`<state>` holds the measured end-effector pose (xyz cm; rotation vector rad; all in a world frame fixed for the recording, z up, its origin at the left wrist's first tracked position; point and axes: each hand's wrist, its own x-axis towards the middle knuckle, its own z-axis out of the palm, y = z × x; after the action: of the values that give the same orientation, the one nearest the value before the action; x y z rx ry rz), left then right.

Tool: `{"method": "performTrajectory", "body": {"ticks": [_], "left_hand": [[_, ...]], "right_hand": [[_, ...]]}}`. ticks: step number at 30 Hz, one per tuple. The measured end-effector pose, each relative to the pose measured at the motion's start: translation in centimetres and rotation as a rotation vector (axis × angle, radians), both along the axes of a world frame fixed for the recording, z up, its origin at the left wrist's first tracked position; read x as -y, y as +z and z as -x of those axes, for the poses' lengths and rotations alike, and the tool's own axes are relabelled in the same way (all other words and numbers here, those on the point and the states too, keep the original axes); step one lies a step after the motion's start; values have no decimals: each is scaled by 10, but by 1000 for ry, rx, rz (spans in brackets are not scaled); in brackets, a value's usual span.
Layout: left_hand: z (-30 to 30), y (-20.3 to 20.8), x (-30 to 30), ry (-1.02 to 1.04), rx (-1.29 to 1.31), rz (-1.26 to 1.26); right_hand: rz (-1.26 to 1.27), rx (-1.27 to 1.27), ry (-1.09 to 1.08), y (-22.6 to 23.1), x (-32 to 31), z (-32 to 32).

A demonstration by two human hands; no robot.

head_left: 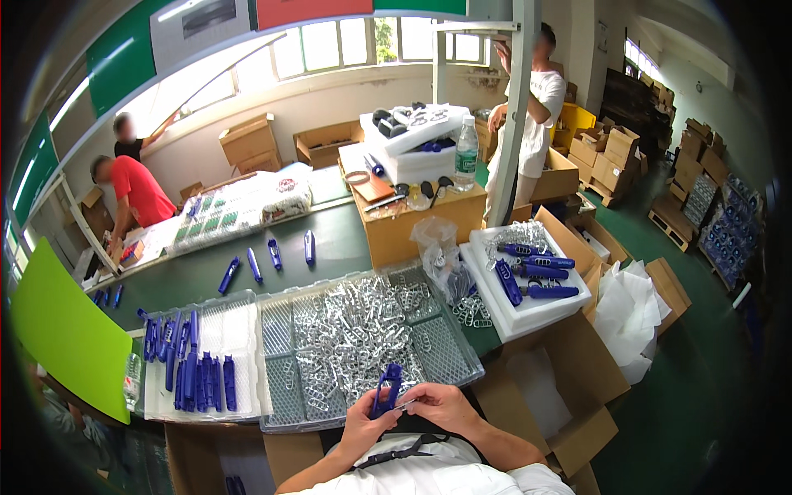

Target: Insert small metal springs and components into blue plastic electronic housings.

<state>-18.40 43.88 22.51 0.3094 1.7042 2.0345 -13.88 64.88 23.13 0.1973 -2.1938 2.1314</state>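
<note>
My left hand [360, 424] is closed around a blue plastic casing [389, 381] with an opening near its upper end, held upright in front of my body. Close beside it, my right hand [444, 405] pinches a small thin silvery piece [405, 405] against the casing's lower part; the fingers partly hide it. Just beyond both hands lies a clear tray [280, 388] heaped with silver metal frames [355, 330]. Another clear tray [247, 330] on the left holds several blue casings [190, 375] in rows.
Several blue casings [275, 254] lie on the dark green bench [330, 239]. A white foam box [528, 318] with blue casings and metal frames stands right. An open carton [569, 388] sits below it. A water bottle [466, 153] stands on a brown box [421, 227]. Other people work beyond.
</note>
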Motion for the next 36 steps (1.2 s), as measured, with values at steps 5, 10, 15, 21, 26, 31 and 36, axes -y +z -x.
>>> {"method": "performTrajectory", "body": {"ticks": [5, 10, 15, 21, 26, 31, 36], "left_hand": [[-1, 5, 13, 130, 25, -97], [-3, 13, 22, 149, 102, -285], [9, 2, 30, 58, 173, -314], [13, -11, 44, -50, 325, -559], [6, -14, 45, -52, 385, -566], [11, -14, 44, -126, 405, -518], [8, -7, 37, -130, 330, -457]], "right_hand": [[323, 83, 190, 14, 11, 11], [501, 351, 115, 5, 23, 21], [398, 257, -61, -1, 29, 36], [240, 20, -282, 21, 22, 44], [79, -52, -286, 28, 12, 37], [-120, -159, -308, 39, 19, 40], [-54, -127, -291, 43, 33, 42]]}}
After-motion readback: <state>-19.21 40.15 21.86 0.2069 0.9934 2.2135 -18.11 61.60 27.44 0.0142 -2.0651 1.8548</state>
